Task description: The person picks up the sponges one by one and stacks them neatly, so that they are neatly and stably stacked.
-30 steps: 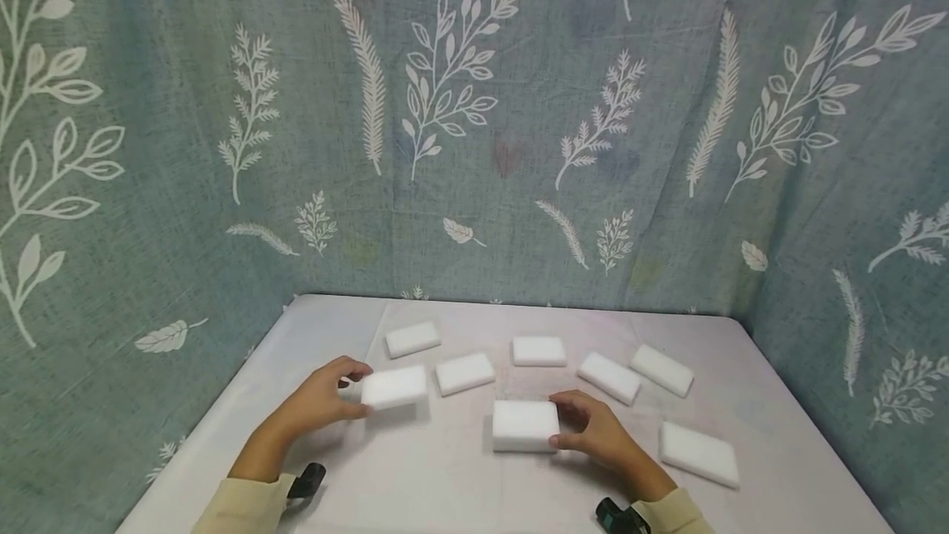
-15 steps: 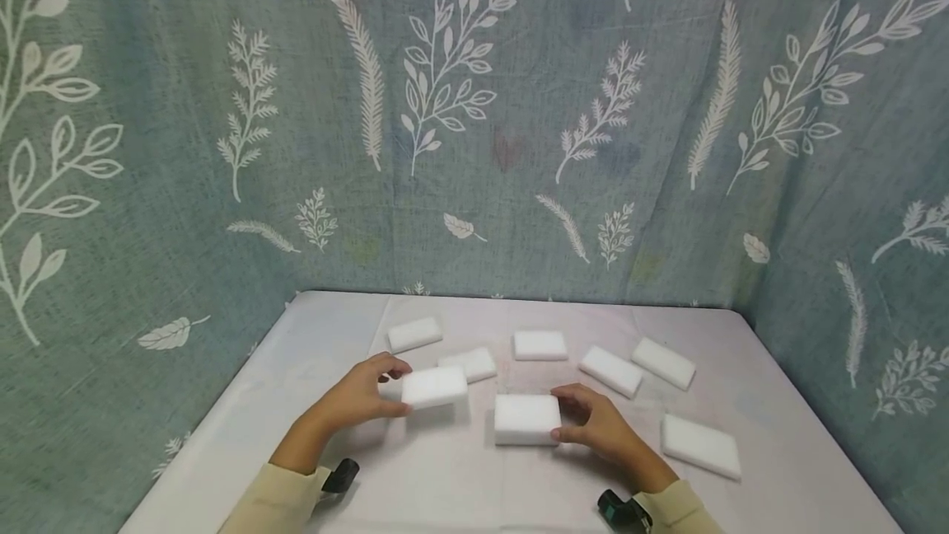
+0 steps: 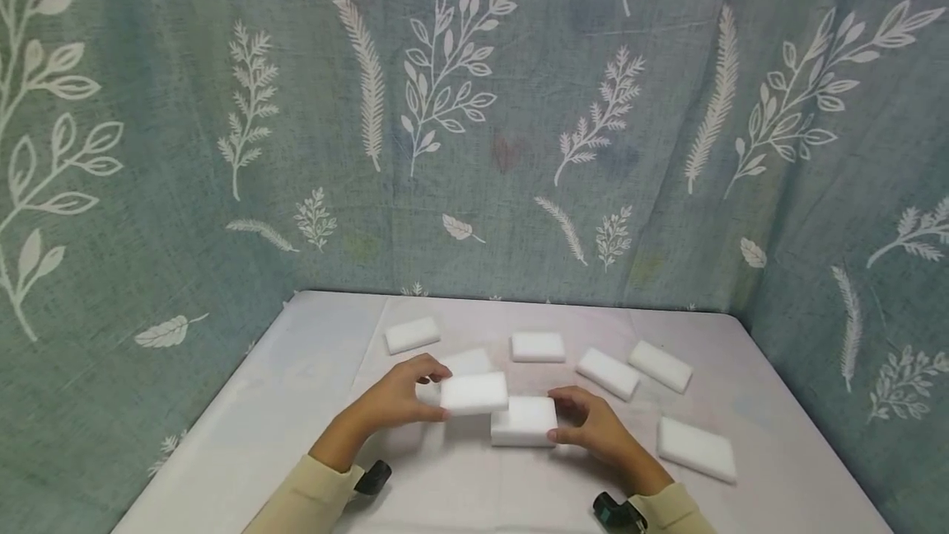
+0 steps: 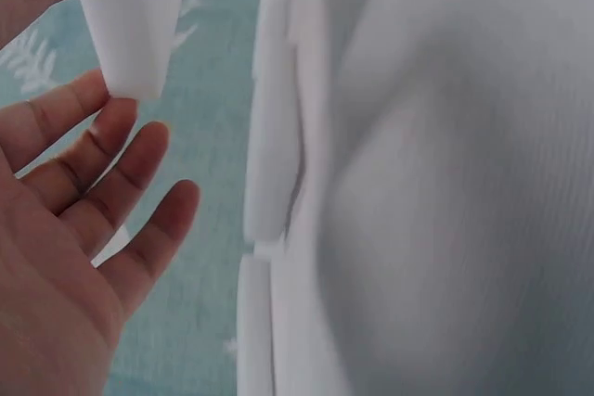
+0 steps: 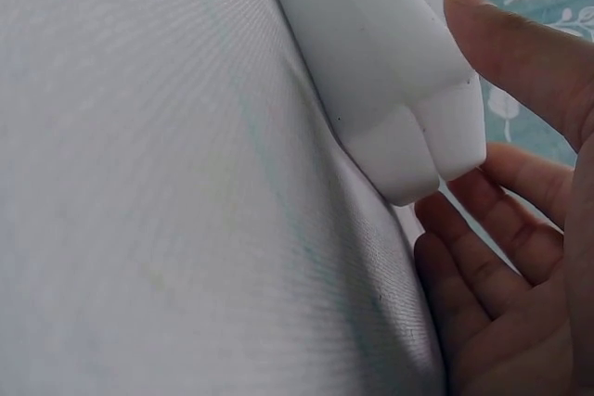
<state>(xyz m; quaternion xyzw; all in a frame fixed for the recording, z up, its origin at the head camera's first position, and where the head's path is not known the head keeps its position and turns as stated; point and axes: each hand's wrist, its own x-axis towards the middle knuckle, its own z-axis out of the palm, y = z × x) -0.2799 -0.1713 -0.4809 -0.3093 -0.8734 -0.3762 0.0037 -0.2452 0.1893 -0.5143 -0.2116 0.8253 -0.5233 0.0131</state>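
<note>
A white block (image 3: 474,394) hangs above the table (image 3: 433,489), its left end pinched by the left hand (image 3: 404,395), and in the head view it overlaps a two-block stack (image 3: 523,428). The right hand (image 3: 593,431) pinches the stack's right end. Six more white blocks (image 3: 537,347) lie scattered behind and rightward, before leaf-printed cloth (image 3: 445,245)
</note>
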